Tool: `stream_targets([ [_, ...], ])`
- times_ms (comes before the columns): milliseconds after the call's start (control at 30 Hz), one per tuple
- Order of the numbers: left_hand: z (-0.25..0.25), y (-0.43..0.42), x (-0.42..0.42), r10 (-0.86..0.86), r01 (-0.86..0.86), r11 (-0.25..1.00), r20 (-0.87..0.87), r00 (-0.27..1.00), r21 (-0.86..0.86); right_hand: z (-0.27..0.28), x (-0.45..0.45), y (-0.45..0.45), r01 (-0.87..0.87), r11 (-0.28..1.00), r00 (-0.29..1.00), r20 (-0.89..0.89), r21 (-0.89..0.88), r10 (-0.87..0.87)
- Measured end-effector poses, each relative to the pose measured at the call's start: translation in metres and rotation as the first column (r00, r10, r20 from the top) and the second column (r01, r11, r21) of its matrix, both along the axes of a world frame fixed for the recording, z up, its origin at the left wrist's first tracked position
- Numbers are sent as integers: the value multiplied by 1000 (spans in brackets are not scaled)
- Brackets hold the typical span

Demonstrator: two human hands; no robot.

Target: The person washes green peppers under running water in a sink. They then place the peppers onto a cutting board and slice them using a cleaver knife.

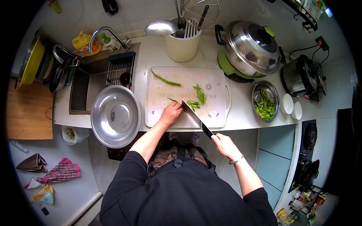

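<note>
My right hand (225, 145) is closed around the black handle of a kitchen knife (192, 113). The blade slants up and left across the white cutting board (162, 120), its tip close to my left fingers. With curled fingers, my left hand (172, 114) presses a long green chili pepper (172, 100) on the board; most of it is hidden under the hand. Just right of the blade lie cut pepper pieces (194, 104), and a small pile of slices (200, 93) sits above them. Another long green pepper (166, 79) rests near the board's top left.
A steel bowl of cut green peppers (265, 105) stands right of the board, beside two small white bowls (287, 103). Left, a large metal basin (115, 116) overhangs the counter edge by the sink (81, 90). Behind are a utensil holder (183, 49) and a lidded pot (252, 47).
</note>
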State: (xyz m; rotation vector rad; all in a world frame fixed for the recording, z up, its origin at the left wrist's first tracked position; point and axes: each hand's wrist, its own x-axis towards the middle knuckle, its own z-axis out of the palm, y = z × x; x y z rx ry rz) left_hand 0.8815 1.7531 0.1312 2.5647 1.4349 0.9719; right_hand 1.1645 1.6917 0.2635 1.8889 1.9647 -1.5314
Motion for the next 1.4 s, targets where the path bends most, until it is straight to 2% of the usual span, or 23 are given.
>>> stream_targets([
  [33, 0, 0, 0, 5, -5, 1000, 13, 1000, -6, -1, 0, 3, 4, 999, 1000, -18, -42, -4],
  [167, -4, -5, 2, 23, -21, 999, 28, 999, -49, -29, -4, 7, 28, 999, 995, -90, -22, -30],
  [233, -4, -5, 2, 58, -56, 995, 27, 998, -86, -50, -17, 9, 50, 996, 996, -77, 71, -45],
  [300, -2, -5, 1, 51, -48, 997, 49, 997, -68, -54, -29, 8, 97, 988, 985, -153, 121, -78],
  [367, 0, -4, -1, 35, -32, 998, 71, 997, -55, -50, -34, 11, 249, 959, 944, -189, -137, -272],
  [467, 8, -2, -7, -15, 22, 995, 66, 998, -93, -50, -33, 4, 288, 956, 922, -250, -63, -294],
  [767, 3, 0, 4, -7, 7, 999, -7, 1000, 43, -20, -15, -8, 225, 970, 945, -223, -97, -241],
  [933, 6, 0, 8, 1, -8, 997, 81, 997, 79, -15, -11, -14, 218, 972, 966, -123, -91, -228],
  [1000, 6, 0, 8, 6, -11, 997, 82, 997, 70, -16, -10, -16, 163, 987, 981, -111, 12, -161],
  [1133, 4, -1, 7, 23, -25, 999, 60, 998, 37, -3, -12, -11, 111, 992, 991, -80, 61, -106],
  [1200, 2, -2, 6, 22, -24, 999, 53, 998, 31, 4, -14, -6, 21, 996, 1000, 7, 82, -22],
  [1400, 0, -6, 8, 62, -62, 998, 42, 997, 3, -6, -17, 0, 53, 998, 998, -27, -31, -53],
])
